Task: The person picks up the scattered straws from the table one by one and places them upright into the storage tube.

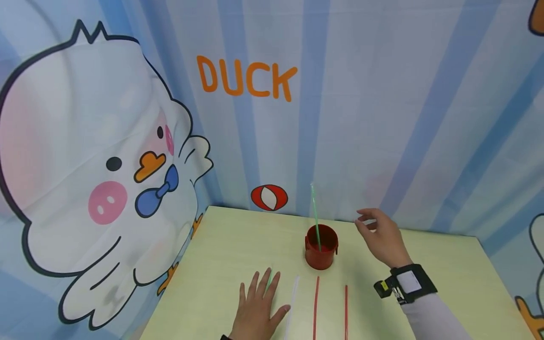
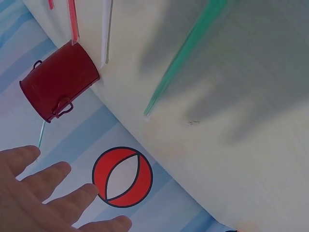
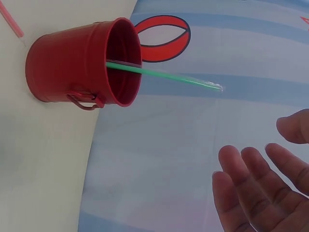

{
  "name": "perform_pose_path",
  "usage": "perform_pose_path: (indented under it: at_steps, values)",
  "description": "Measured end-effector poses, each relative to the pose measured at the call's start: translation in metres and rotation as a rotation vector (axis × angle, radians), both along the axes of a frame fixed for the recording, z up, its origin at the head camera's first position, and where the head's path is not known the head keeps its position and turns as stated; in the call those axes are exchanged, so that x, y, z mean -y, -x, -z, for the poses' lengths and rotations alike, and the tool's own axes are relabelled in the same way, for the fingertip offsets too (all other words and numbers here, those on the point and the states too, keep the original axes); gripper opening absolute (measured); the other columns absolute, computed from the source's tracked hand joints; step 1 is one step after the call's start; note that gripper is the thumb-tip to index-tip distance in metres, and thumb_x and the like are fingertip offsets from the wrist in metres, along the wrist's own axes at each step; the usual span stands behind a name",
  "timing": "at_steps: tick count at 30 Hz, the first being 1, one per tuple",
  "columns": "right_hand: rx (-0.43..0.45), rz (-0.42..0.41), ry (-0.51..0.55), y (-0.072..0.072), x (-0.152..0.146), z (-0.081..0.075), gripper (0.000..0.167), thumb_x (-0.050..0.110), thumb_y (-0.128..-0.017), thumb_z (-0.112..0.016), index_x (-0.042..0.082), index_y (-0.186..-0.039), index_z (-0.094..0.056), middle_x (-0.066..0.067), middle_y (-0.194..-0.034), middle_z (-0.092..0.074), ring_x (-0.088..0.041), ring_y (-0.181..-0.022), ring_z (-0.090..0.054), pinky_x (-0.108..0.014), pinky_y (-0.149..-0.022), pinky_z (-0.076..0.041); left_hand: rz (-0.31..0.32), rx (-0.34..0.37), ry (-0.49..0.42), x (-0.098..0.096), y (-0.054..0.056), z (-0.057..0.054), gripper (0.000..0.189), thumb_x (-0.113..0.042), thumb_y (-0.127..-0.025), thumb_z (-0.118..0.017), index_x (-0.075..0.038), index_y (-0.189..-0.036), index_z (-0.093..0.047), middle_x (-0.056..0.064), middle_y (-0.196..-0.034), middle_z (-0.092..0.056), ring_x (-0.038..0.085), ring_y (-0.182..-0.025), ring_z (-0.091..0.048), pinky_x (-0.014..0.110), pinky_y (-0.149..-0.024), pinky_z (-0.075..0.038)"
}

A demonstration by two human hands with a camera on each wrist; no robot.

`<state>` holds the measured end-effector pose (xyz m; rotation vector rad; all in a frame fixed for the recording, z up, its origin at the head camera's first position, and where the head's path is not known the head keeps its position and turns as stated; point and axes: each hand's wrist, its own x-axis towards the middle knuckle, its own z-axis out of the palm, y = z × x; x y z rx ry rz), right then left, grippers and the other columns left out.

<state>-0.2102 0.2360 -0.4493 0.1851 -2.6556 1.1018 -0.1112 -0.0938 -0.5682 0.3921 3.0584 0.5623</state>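
A small red bucket with side handles stands toward the back of the table. One green straw in a clear wrapper leans upright inside it, its upper end above the rim. My right hand hovers to the right of the bucket, fingers loosely bent and holding nothing. At the front, my left hand is spread over another green straw lying on the table; the left wrist view shows the fingers apart from that straw. Beside this hand lies a white straw.
Two red straws lie farther right, roughly parallel, in front of the bucket. The pale yellow table ends at a blue striped curtain printed with a duck and a red ball.
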Motion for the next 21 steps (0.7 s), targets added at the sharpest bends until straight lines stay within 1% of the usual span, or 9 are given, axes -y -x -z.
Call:
perform_pose_path:
  at_steps: [5, 8, 11, 15, 21]
  values:
    - [-0.017, 0.014, -0.001, -0.018, -0.008, 0.009, 0.036, 0.023, -0.106, -0.059, 0.006, -0.138, -0.061, -0.018, -0.12, -0.069, -0.035, -0.101, -0.071, -0.042, -0.079, -0.059, 0.004, -0.016, -0.003, -0.001, 0.001, 0.002, 0.077, -0.06, -0.098, -0.06, -0.025, -0.162, -0.035, 0.007, -0.168, -0.034, 0.041, -0.154, -0.032, 0.077, -0.115, -0.027]
    - [-0.022, 0.024, -0.019, -0.029, -0.012, 0.015, 0.037, 0.023, -0.106, -0.06, 0.006, -0.138, -0.061, -0.016, -0.123, -0.069, -0.031, -0.101, -0.072, -0.037, -0.081, -0.059, 0.005, -0.024, 0.0, -0.002, 0.002, 0.003, 0.076, -0.059, -0.098, -0.061, -0.025, -0.162, -0.036, 0.007, -0.168, -0.035, 0.041, -0.154, -0.032, 0.077, -0.115, -0.028]
    - [-0.025, 0.04, -0.036, -0.04, -0.016, 0.019, 0.037, 0.023, -0.106, -0.06, 0.005, -0.138, -0.06, -0.015, -0.125, -0.068, -0.03, -0.101, -0.072, -0.032, -0.08, -0.058, 0.004, -0.027, 0.006, -0.002, 0.003, 0.003, 0.076, -0.059, -0.098, -0.061, -0.025, -0.161, -0.036, 0.007, -0.167, -0.036, 0.041, -0.153, -0.033, 0.077, -0.115, -0.029]
    - [-0.002, 0.072, -0.038, -0.054, -0.022, 0.022, 0.039, 0.026, -0.107, -0.059, 0.007, -0.14, -0.059, -0.016, -0.126, -0.068, -0.03, -0.101, -0.071, -0.031, -0.077, -0.058, 0.003, -0.033, 0.008, -0.001, 0.004, 0.004, 0.076, -0.058, -0.098, -0.061, -0.024, -0.161, -0.037, 0.008, -0.167, -0.036, 0.041, -0.153, -0.034, 0.077, -0.114, -0.029]
    - [0.071, 0.132, -0.038, -0.074, -0.028, 0.031, 0.04, 0.028, -0.107, -0.058, 0.007, -0.141, -0.059, -0.016, -0.123, -0.068, -0.031, -0.101, -0.071, -0.032, -0.076, -0.058, -0.01, -0.057, -0.006, 0.003, 0.008, 0.008, 0.074, -0.056, -0.099, -0.061, -0.022, -0.161, -0.038, 0.009, -0.167, -0.038, 0.042, -0.153, -0.034, 0.078, -0.113, -0.03]
